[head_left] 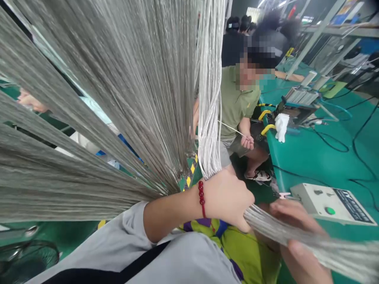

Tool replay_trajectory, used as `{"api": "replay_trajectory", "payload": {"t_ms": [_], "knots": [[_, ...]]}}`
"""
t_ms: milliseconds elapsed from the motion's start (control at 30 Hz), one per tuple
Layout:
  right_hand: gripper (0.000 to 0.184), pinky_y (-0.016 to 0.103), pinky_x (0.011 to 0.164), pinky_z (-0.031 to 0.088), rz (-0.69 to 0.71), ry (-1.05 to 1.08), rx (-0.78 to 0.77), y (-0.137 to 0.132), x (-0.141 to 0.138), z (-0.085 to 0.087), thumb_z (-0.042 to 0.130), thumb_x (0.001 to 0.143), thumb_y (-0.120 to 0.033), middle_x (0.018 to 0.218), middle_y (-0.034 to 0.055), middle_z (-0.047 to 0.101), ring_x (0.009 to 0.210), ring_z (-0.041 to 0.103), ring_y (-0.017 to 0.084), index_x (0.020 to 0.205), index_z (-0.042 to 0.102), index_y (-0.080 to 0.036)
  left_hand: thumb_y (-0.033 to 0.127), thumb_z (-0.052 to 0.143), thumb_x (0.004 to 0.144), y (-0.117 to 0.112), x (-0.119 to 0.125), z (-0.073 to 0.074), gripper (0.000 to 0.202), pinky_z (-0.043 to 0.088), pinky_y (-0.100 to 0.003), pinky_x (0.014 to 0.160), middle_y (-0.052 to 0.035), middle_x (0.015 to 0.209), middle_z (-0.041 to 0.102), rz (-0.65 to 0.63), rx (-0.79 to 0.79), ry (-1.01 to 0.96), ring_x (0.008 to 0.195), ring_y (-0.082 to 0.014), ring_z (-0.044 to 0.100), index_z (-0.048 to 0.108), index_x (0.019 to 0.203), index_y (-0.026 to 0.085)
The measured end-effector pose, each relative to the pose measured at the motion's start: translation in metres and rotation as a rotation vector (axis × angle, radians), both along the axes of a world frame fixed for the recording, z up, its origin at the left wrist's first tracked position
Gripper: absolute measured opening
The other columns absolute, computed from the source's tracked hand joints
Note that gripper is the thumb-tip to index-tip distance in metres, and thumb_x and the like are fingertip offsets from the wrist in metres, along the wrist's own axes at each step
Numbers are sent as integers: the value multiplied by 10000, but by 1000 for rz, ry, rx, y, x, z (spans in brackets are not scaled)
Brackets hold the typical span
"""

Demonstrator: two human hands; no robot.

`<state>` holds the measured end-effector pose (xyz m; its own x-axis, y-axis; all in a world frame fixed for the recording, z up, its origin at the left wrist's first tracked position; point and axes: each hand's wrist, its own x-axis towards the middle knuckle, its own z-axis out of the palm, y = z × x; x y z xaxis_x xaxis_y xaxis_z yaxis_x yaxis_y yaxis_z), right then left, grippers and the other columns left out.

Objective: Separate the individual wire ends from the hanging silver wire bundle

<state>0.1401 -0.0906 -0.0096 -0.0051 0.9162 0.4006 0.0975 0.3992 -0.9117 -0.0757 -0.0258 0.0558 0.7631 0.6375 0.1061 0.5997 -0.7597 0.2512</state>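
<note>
My left hand [226, 197], with a red bead bracelet at the wrist, is closed around a bundle of thin silvery-white cables [211, 98]. The bundle hangs from above, bends through my fist and runs out to the lower right. There my right hand [296, 215], slightly blurred, has the loose end of the bundle between its fingers and thumb. Many more grey cables [124, 79] hang in a wide curtain on the left, close beside my left forearm. My grey-clad legs and a yellow-green cloth [251, 252] lie beneath my hands.
A co-worker in an olive shirt [237, 110] sits ahead, holding one thin cable. On the right, a green table [319, 157] carries a control box [334, 203] with a green button, a metal fixture [302, 96], a white glove [282, 127] and black leads. A fan [29, 256] stands lower left.
</note>
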Motion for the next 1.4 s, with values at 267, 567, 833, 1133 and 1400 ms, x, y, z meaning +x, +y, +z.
{"api": "replay_trajectory", "payload": {"t_ms": [267, 567, 833, 1133, 1400], "knots": [[183, 396, 934, 542, 43, 533, -302, 22, -46, -7, 767, 844, -330, 958, 37, 749, 971, 693, 235, 1009, 728, -262, 288, 636, 858, 41, -67, -25, 180, 410, -399, 689, -79, 728, 762, 162, -5, 284, 713, -324, 735, 699, 698, 237], [111, 352, 867, 519, -194, 802, -347, 32, -101, -39, 771, 786, -260, 814, -5, 745, 831, 679, 202, 861, 698, -225, 489, 716, 900, 44, -73, -46, 328, 370, -363, 810, -6, 1045, 795, -5, -134, 219, 943, -265, 719, 721, 1187, 330], [158, 364, 842, 529, -236, 997, -515, 23, -109, -91, 778, 764, -312, 823, -6, 722, 826, 675, 201, 874, 692, -239, 607, 566, 1000, 46, -71, -83, 415, 319, -387, 822, -43, 1041, 788, -59, -80, 283, 936, -279, 684, 714, 1310, 374], [103, 420, 1006, 512, -209, 844, -447, 20, -112, -86, 772, 848, -314, 899, 10, 751, 929, 679, 228, 915, 731, -249, 703, 573, 952, 55, -84, -88, 508, 331, -391, 896, 4, 1197, 783, -68, -193, 264, 1024, -268, 692, 670, 1378, 444], [122, 439, 1035, 497, -201, 794, -455, 18, -106, -88, 762, 900, -345, 965, 30, 757, 980, 678, 239, 979, 745, -254, 717, 558, 952, 64, -84, -89, 514, 351, -407, 965, 4, 1260, 781, -87, -250, 191, 1077, -271, 693, 679, 1374, 449]]}}
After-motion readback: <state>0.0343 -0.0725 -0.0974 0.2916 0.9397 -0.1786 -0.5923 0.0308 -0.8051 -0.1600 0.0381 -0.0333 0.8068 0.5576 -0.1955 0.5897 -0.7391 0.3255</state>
